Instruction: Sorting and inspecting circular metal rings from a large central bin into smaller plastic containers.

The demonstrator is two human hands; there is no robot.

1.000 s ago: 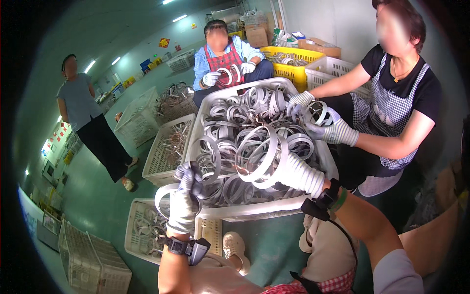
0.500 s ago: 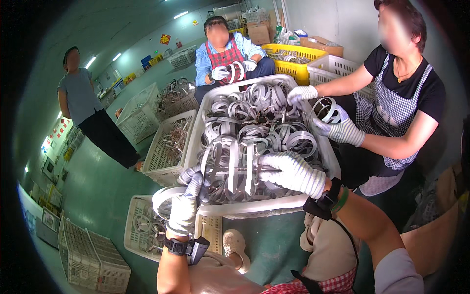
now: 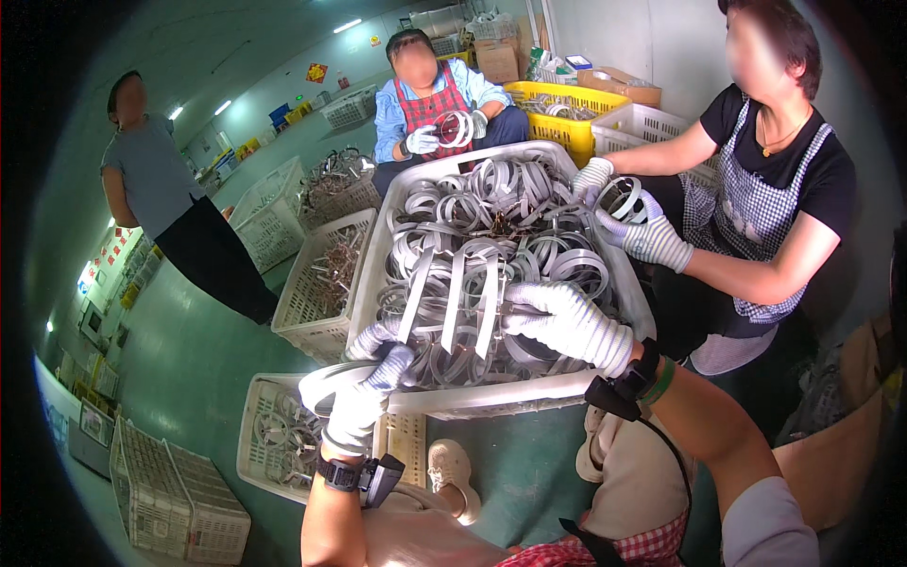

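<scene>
My left hand (image 3: 357,402), in a striped glove, is closed on a pale grey metal ring (image 3: 326,381) at the near left corner of a big white tub (image 3: 515,392). Over the tub, my right hand (image 3: 567,323), also gloved, grips the right end of a set of grey metal bands (image 3: 454,300). Three bands show side by side, held above the heap; how they join is hard to make out. Many similar grey rings (image 3: 578,269) fill the tub.
Across the tub a seated co-worker holds a ring (image 3: 453,129); another at the right holds a ring (image 3: 621,198). White crates (image 3: 321,326) of metal parts stand left, a lower crate (image 3: 248,444) near my left forearm. A yellow crate (image 3: 581,132) is behind. Someone stands far left.
The bands in my right hand have turned and now slant, their lower ends leftward. My left hand has shifted slightly right. Both co-workers have turned their rings; the standing person has moved left.
</scene>
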